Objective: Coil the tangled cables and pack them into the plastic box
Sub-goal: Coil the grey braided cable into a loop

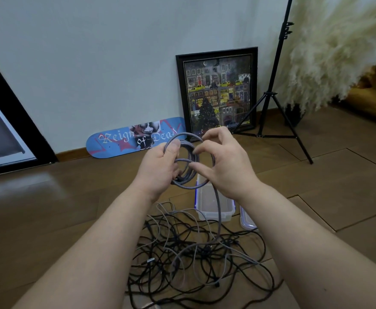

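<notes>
Left hand [160,162] grips the coil [188,160]: fingers curled round the left side of the loops, thumb laid flat on top along the braid. Back of hand faces the camera, wrist straight, forearm coming up from lower left.

Right hand [223,162] sits just beside it on the coil's right side, half open, fingers arched. Thumb and forefinger pinch a strand near the middle of the loops; the other fingers fan above the top arc. Forearm comes in from lower right.

Coil is grey braided cable, several loops, held in the air between both hands. Loop plane stands roughly upright and faces the camera, slightly taller than wide. Its free tail [218,210] drops from the coil's bottom edge, runs straight down below the right wrist, and joins the tangle.

Tangle [196,259] lies on the floor below both hands, between the forearms: black and grey leads crossing with no clear axis. One end with a metal plug shows on its left side.

Box [213,207] is on the floor directly under the right hand, clear plastic, open top, long axis running away from the camera. The tail passes in front of it. Lid [247,219] lies just to the right of the box, mostly hidden by the right forearm.

Beyond the hands: deck [124,139], framed picture [218,92] and tripod [276,97] by the wall.
</notes>
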The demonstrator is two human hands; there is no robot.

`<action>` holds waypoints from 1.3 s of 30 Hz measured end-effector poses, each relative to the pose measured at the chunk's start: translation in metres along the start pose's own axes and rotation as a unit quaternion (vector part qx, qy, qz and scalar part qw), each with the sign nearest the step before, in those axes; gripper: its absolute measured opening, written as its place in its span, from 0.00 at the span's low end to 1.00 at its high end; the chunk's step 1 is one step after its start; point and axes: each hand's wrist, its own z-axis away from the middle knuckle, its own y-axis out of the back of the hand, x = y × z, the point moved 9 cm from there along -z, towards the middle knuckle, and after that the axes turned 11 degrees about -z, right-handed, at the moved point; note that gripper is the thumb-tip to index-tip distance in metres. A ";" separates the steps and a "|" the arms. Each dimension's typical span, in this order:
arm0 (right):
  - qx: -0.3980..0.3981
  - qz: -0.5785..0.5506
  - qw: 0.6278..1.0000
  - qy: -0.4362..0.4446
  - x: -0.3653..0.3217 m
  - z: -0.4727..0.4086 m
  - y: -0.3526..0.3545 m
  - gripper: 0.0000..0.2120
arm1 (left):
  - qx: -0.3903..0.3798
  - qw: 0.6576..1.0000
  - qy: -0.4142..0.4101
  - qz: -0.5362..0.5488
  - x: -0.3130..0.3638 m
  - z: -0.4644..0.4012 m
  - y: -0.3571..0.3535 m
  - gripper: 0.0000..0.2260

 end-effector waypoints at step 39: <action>0.094 0.019 0.995 -0.013 0.002 -0.001 0.006 0.07 | -0.028 0.997 0.056 0.039 -0.008 0.004 -0.015 0.19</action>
